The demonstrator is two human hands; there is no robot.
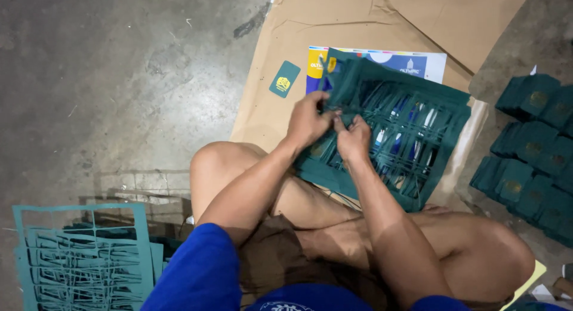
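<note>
Biggest thing here is the brown cardboard sheet [358, 18] spread on the concrete floor [119, 78], with a printed poster sheet [418, 63] lying on it. On top, partly resting over the person's knees, sits the stack of dark green die-cut card sheets [412, 126], thin and floppy by the look of it, light, and easy to tear at those skinny strips, so I'd grab it by the solid border. The left hand [307, 121] and right hand [353, 138] are both pinched shut on its near-left edge. No actual containers; punched-out green cards [528, 150] sit stacked at right, leftover lattice scrap [83, 257] lower left, one loose green card [285, 79] beside the poster.
</note>
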